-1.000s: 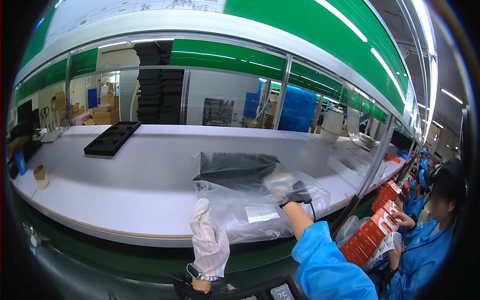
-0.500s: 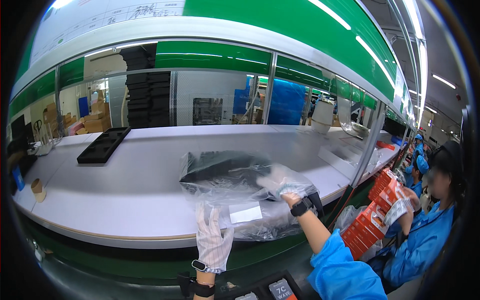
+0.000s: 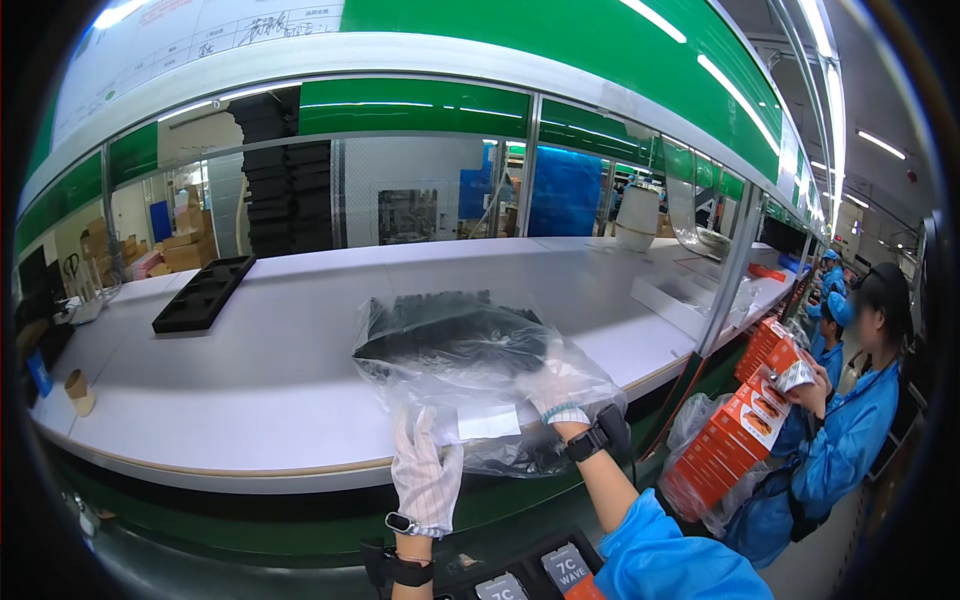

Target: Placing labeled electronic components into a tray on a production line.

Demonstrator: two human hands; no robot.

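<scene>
A clear plastic bag (image 3: 590, 400) lies at the table's near edge, with dark tray-like pieces (image 3: 450, 330) inside. A blank white label or sheet (image 3: 488, 421) shows on its near side. My left hand (image 3: 425, 475), in a white striped glove, is at the bag's near left edge, its fingers stretched upward and its thumb apart. Farther right, my gloved right hand (image 3: 560, 388) is at the bag's right side, partly veiled by the film, so its fingers are unclear. Below, a black tray holds grey items (image 3: 567, 566) near my right sleeve.
An unbagged black compartment tray (image 3: 204, 293) lies on the white table (image 3: 270, 400) at left, beyond a small tan cup-like object (image 3: 78, 392). A white box (image 3: 675, 305) stands at right by a metal post (image 3: 732, 270). A co-worker (image 3: 850, 430) handles stacked orange boxes (image 3: 735, 440).
My right hand has moved slightly left and toward me across the bag, and the film has shifted with it. My left hand stays nearly in place. The co-worker's hands have moved above the orange boxes.
</scene>
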